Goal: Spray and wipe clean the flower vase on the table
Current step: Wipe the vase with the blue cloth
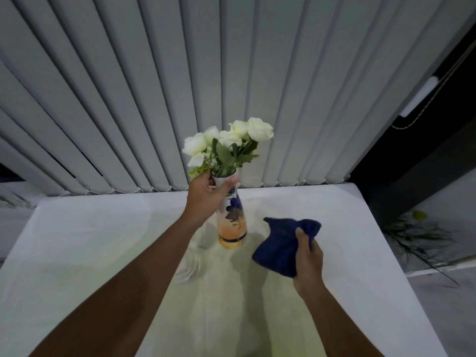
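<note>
Nearest: both forearms reach in over the table (77,253), white cloth cover, lightly wrinkled. Right hand (307,261) closed on a bunched dark-blue cloth (279,247), held just off the surface, right of the vase and apart from it. Cloth soft, limp, folds any way; good for wrapping round a curved wall

Middle: vase (233,220) stands upright about centre of the table, base on the cover. Left hand (208,197) wrapped round its neck just under the rim, thumb across the front. Looks glazed ceramic: hard, brittle, likely slick once sprayed. Tall and narrow with white roses (229,140) on top, so judged top-heavy and easy to tip; neck grip steadies it, wipe should press toward that hand, not away

No spray bottle in view. Something pale and ribbed lies just left of the vase base, partly under the left forearm; cannot tell what

Room: open table on both sides; right edge and far edge well apart from the vase. Far: vertical blinds (180,86) close behind the flowers
</note>
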{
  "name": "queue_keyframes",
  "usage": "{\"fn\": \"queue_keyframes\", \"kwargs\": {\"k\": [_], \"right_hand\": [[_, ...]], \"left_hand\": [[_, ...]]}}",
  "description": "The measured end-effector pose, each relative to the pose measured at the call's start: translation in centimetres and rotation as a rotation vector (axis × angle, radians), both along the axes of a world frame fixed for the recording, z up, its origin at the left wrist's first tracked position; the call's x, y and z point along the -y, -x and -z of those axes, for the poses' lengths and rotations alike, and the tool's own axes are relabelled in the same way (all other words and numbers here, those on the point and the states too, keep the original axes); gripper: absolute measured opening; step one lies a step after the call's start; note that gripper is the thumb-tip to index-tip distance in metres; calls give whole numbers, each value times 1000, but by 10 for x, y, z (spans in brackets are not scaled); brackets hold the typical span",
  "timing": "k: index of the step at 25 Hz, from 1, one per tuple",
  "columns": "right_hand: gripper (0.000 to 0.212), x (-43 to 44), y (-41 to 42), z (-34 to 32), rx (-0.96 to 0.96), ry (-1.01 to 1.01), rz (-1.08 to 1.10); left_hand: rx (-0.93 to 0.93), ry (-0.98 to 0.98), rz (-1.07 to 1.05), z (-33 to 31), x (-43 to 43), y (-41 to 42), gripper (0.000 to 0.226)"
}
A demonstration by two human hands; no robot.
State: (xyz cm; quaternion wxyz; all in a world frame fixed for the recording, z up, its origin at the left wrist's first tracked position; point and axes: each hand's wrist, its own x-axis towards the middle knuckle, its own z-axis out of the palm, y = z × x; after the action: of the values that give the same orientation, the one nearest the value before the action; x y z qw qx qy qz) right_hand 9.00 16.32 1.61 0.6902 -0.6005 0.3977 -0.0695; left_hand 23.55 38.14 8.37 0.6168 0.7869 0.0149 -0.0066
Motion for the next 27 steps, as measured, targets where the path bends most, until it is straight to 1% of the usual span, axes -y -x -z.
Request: {"fn": "queue_keyframes", "kwargs": {"k": [1, 2, 4, 5, 7, 8, 10, 11, 12, 13, 15, 17, 18, 21, 23, 25, 27], "right_hand": [[14, 2, -16, -25, 107, -42, 12], [12, 1, -32, -54, 229, -13, -14], [16, -11, -58, -110, 418, 158, -147], [20, -20, -69, -132, 477, 261, -231], [28, -47, -85, -159, 542, 449, -387], [37, -60, -87, -164, 565, 541, -464], [63, -82, -82, -163, 614, 693, -567], [71, -89, -75, -159, 629, 751, -594], [74, -93, -68, -153, 656, 808, -618], [74, -93, -62, -144, 697, 876, -650], [64, -91, -51, -126, 797, 1049, -743], [53, -90, -38, -106, 889, 1211, -831], [50, -89, -32, -96, 934, 1257, -868], [45, -78, -20, -80, 993, 1283, -903], [45, -66, -14, -70, 1011, 1293, -909], [53, -52, -6, -58, 1012, 1294, -907], [63, -41, 0, -49, 999, 1209, -870]], "left_hand": [[-11, 42, 7, -11, 0, -3, 45], [-13, 71, 18, -24, 0, -5, 48], [2, 94, 44, -51, 1, -8, 53], [17, 94, 56, -64, 1, -10, 52], [45, 69, 66, -85, 2, -12, 44], [53, 55, 64, -94, 2, -14, 37], [56, 53, 62, -109, 1, -16, 28], [55, 62, 64, -116, 0, -15, 26], [58, 74, 65, -123, -2, -14, 25], [64, 86, 62, -129, -5, -13, 28], [70, 103, 43, -136, -12, -14, 38], [55, 99, 29, -139, -18, -13, 42], [54, 85, 30, -139, -20, -13, 43], [59, 55, 51, -141, -18, -9, 43], [48, 66, 50, -143, -16, -9, 43], [41, 84, 49, -147, -14, -10, 41], [51, 95, 49, -151, -12, -10, 38]]}}
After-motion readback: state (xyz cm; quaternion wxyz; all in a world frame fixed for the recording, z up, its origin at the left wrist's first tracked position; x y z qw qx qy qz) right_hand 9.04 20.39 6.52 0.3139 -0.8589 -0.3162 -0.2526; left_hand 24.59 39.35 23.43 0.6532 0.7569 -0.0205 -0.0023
